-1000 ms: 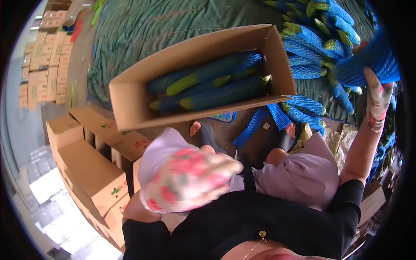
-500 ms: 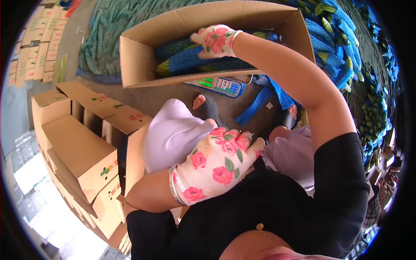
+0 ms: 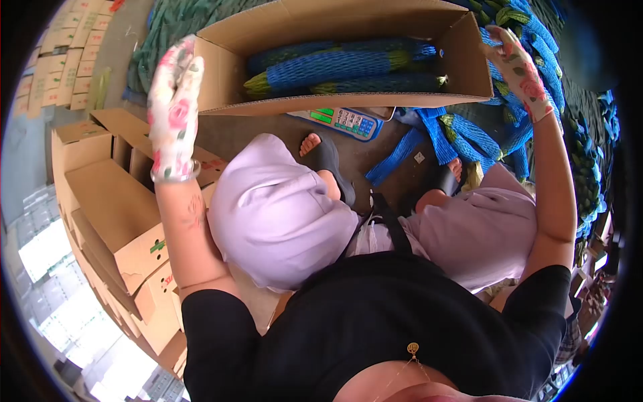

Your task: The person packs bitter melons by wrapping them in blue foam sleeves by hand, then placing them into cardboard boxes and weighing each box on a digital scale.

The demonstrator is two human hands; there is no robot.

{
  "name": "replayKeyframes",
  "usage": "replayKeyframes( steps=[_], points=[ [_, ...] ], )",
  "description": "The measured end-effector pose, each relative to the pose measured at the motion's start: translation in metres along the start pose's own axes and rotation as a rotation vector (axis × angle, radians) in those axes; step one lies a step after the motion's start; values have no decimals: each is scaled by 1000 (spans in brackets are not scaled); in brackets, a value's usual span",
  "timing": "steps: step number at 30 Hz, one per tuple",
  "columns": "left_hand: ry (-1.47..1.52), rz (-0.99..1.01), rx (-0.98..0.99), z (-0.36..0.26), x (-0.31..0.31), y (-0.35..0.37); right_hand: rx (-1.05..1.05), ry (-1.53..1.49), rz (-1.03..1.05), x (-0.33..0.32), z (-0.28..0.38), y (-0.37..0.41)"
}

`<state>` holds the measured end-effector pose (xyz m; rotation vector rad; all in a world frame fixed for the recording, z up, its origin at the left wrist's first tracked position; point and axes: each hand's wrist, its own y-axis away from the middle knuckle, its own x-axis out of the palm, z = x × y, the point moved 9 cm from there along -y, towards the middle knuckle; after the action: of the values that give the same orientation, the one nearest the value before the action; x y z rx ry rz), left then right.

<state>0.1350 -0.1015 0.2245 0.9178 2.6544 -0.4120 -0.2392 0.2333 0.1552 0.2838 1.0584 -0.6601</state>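
A long open cardboard box (image 3: 321, 107) lies in front of me, with several green vegetables in blue netting (image 3: 328, 70) inside. At its left end is my left hand (image 3: 175, 114), in a floral glove, with fingers and thumb against the cardboard. My right hand (image 3: 524, 77), gloved alike, has its bent fingers at the right end wall. Both hands hold the box by its ends. Just below the box a scale's keypad and green display (image 3: 341, 122) show.
Empty cardboard boxes (image 3: 120, 208) stand at the left. Flattened or stacked cartons (image 3: 67, 60) are farther back. More netted vegetables (image 3: 529, 40) pile up at the right, and loose blue netting (image 3: 395, 157) lies on the floor by my feet.
My right hand has left the vegetables inside and moved to the box's right end. My left hand has risen from my lap to its left end. The box sits slightly farther right.
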Motion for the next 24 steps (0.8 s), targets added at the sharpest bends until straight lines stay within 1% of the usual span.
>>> replayKeyframes(
  steps=[1, 2, 4, 6, 7, 9, 11, 13, 14, 15, 16, 17, 18, 19, 20, 21, 23, 24],
  points=[
    [6, -2, -30, 23, -2, -7, 44, 98, -20, -1, -8, 5],
    [-160, 61, 0, 29, 6, -12, 90, 54, 31, 2, -13, 8],
    [-467, 182, 52, 22, 31, -18, 107, 37, 38, 6, -15, 14],
    [-438, 410, -10, 22, 70, -22, 134, -10, 37, 13, -22, 17],
    [-568, 533, 102, 21, 89, -29, 131, -13, 37, 14, -23, 15],
    [-757, 738, 177, 38, 124, -37, 149, -64, 70, 20, -26, 15],
    [-930, 916, 205, 67, 152, -44, 177, -90, 103, 22, -22, 12],
    [-1180, 1062, 48, 91, 174, -42, 215, -175, 175, 32, -26, 11],
    [-1172, 1134, -19, 104, 181, -42, 233, -176, 164, 32, -23, 12],
    [-1162, 1209, -90, 117, 187, -39, 206, -112, 115, 24, -11, 14],
    [-1140, 1211, -139, 121, 190, -39, 171, -92, 93, 27, -16, 13],
    [-1140, 1220, -91, 120, 193, -38, 136, -72, 71, 30, -19, 12],
    [-1153, 1215, -77, 120, 193, -38, 148, -75, 64, 26, -14, 12],
    [-1165, 1211, -63, 120, 194, -37, 157, -39, 101, 22, -1, 10],
    [-1210, 1208, 42, 114, 196, -33, 164, -5, 140, 20, 5, 11],
    [-1294, 1228, 92, 115, 197, -26, 170, -9, 135, 21, 0, 11],
    [-1407, 1206, 132, 106, 196, -13, 13, 92, 87, 21, 4, 9],
    [-1453, 1200, 98, 105, 194, -10, 18, 90, 75, 18, 5, 10]
  ],
)
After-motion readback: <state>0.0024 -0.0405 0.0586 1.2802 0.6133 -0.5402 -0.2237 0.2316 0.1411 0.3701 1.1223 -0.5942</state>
